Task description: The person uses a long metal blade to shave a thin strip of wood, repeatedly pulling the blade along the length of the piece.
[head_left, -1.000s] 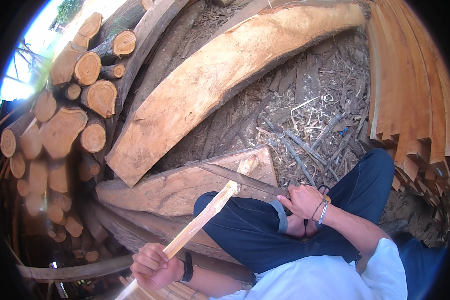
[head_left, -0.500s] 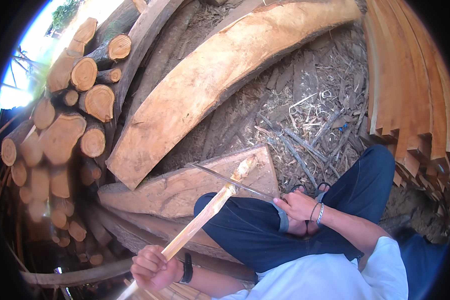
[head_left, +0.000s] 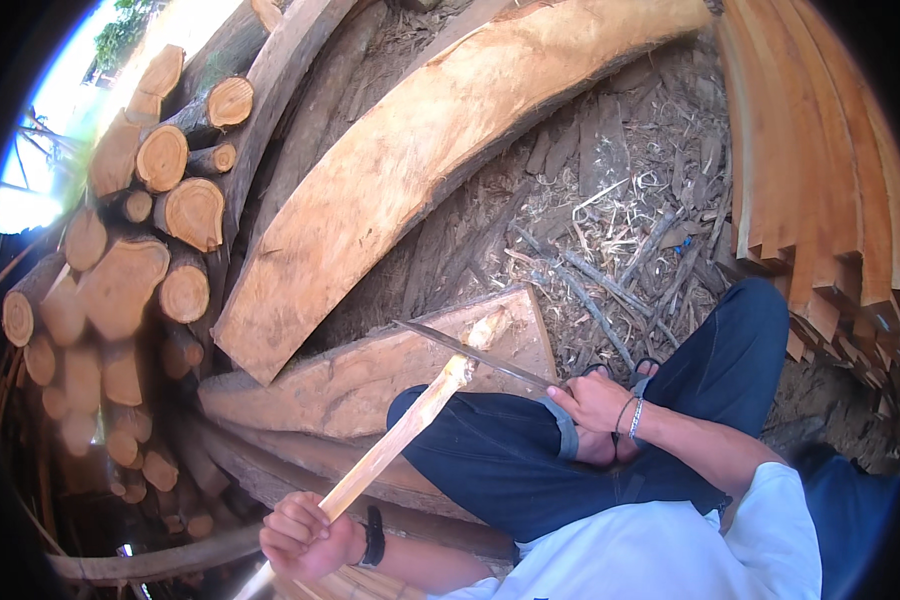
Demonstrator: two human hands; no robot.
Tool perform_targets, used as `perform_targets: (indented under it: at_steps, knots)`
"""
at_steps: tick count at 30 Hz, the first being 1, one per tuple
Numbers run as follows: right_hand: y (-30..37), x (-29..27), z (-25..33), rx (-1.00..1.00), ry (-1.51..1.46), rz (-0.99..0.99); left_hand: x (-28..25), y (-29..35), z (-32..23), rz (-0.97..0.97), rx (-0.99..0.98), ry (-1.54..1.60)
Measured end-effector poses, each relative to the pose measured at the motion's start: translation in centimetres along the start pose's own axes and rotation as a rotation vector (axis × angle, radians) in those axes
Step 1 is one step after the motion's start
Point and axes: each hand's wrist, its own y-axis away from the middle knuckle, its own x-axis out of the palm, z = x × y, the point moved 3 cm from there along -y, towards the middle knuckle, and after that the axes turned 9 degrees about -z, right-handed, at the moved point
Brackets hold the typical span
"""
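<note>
My left hand [head_left: 300,537] is closed round the lower part of a pale, peeled wooden stick [head_left: 395,441]. The stick slants up and to the right, away from me, and its rough far end lies over a thick slab of wood [head_left: 300,380] in front of my legs. In my right hand [head_left: 598,402], by my shin, is the handle end of a long-bladed knife [head_left: 480,357]. Its blade points left and crosses the stick near the far end, over a rough, notched part. The handle itself is mostly hidden by my fingers.
A large curved plank [head_left: 390,180] lies beyond the slab. Cut logs [head_left: 192,212] are piled at the left, and sawn boards [head_left: 810,150] are stacked at the right. Wood shavings [head_left: 610,235] and thin sticks [head_left: 595,300] litter the ground between them.
The knife blade has shifted slightly to the right and up along the stick, toward its far end. My left hand keeps the same hold, and the view has moved a little.
</note>
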Motion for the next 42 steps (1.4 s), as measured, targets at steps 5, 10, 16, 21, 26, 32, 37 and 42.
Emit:
perform_targets:
  at_steps: [5,10,16,21,26,32,37,42]
  knots:
    - [0.0,-0.3,0.0,-0.012,0.057,-0.029,-0.2,0.3,-0.1,-0.027,0.011,-0.006]
    - [-0.2,0.6,-0.9,-0.024,-0.013,-0.008,-0.3,0.3,-0.2,-0.043,0.009,-0.04]
    - [-0.7,0.1,-0.7,-0.035,0.003,-0.008,-1.3,0.3,-0.3,-0.069,-0.01,-0.02]
    - [0.0,0.2,0.5,-0.029,-0.038,0.023,-2.0,-0.1,-0.4,-0.084,-0.016,-0.01]
    - [-0.8,-1.9,0.0,-0.032,0.042,0.094,-2.1,0.5,-0.4,-0.029,0.0,0.014]
    - [0.5,-0.7,0.1,-0.095,-0.028,0.049,-2.4,0.2,-0.4,-0.069,0.006,-0.001]
    - [0.1,-1.0,0.9,-0.022,-0.002,0.107,-2.7,0.0,-0.4,-0.097,-0.016,0.007]
    - [0.4,-0.5,0.7,-0.074,-0.033,0.055,-3.2,-0.3,-0.4,-0.082,-0.018,-0.008]
